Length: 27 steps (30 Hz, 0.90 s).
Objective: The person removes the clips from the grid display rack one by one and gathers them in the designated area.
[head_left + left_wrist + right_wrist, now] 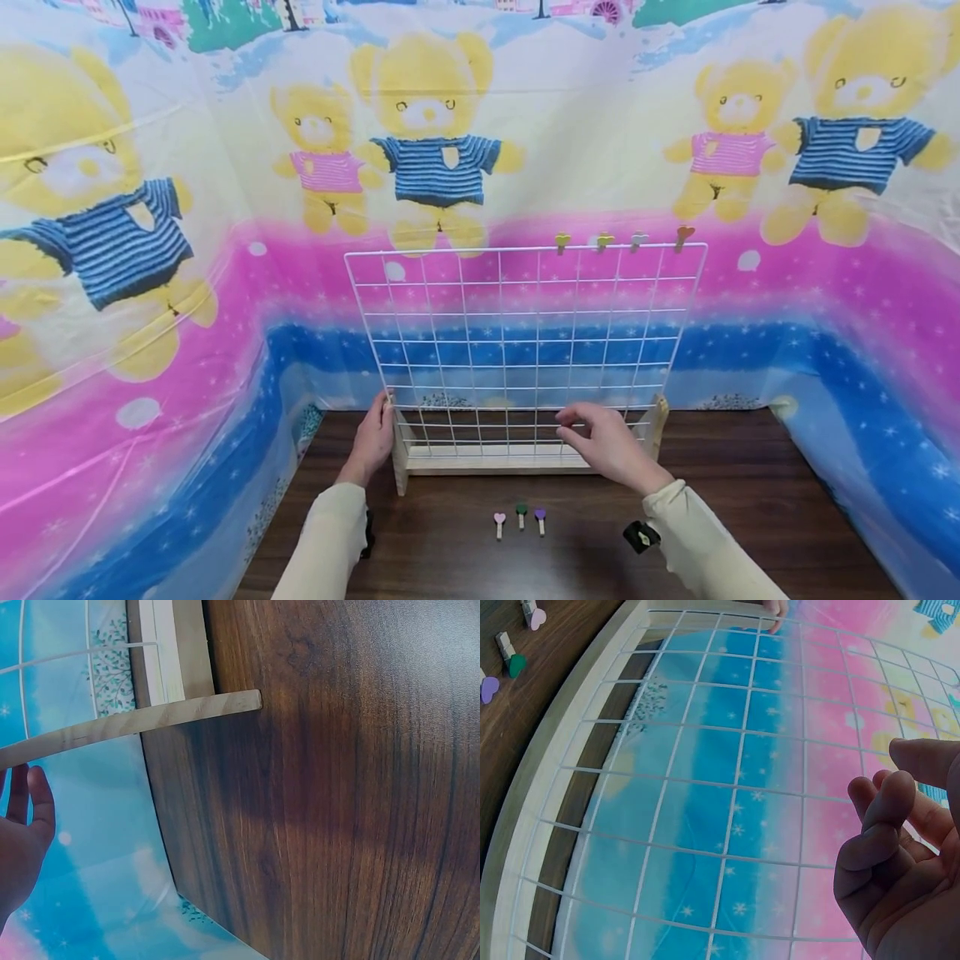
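Observation:
A white wire grid rack (501,340) stands upright in a wooden base (510,460). My left hand (372,437) holds the wooden side upright (120,724) at the rack's left; part of that grip lies outside the left wrist view. My right hand (607,446) hovers in front of the lower right grid, fingers loosely bent. Nothing sits between its thumb and fingers (889,810). Heart-topped wooden clips line the top wire at the right: two yellow ones (562,242) (604,242), a whitish one (638,241) and an orange-brown one (684,237).
On the dark wooden table (450,558), before the rack, lie a pink heart clip (499,525), a green clip (521,516) and a purple clip (541,522). A bear-printed cloth (585,142) hangs behind and along the sides.

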Tool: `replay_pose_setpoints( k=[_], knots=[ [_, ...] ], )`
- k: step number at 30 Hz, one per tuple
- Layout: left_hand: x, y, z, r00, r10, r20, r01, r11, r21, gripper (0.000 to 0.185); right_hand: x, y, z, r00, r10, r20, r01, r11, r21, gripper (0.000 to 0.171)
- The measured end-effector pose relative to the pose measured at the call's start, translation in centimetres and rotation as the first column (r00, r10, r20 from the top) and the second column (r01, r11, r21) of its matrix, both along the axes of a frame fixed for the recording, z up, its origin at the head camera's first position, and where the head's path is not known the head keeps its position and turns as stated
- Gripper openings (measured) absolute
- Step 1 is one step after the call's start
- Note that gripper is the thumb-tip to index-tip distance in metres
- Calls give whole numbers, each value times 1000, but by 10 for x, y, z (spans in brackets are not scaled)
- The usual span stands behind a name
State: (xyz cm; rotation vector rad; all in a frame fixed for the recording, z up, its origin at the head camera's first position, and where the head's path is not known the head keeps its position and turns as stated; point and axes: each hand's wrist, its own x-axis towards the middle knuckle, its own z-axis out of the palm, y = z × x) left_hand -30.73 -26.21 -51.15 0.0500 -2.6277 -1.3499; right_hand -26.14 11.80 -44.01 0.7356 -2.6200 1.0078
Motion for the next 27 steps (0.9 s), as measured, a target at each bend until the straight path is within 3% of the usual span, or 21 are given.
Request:
replay_pose_setpoints(
  k=[12, 20, 27],
  knots=[
    [0, 1, 0, 1000, 4, 1, -4, 1000, 5, 41, 5, -2, 7, 1000, -2, 6, 2, 1000, -4, 16],
    [1, 0, -2, 999, 11, -44, -11, 1000, -2, 43, 5, -2, 4, 1000, 3, -1, -3, 1000, -4, 13],
    [-1, 0, -3, 1000, 3, -5, -3, 1000, 11, 44, 6, 0, 2, 1000, 11, 20, -11, 1000, 1, 7]
  ],
)
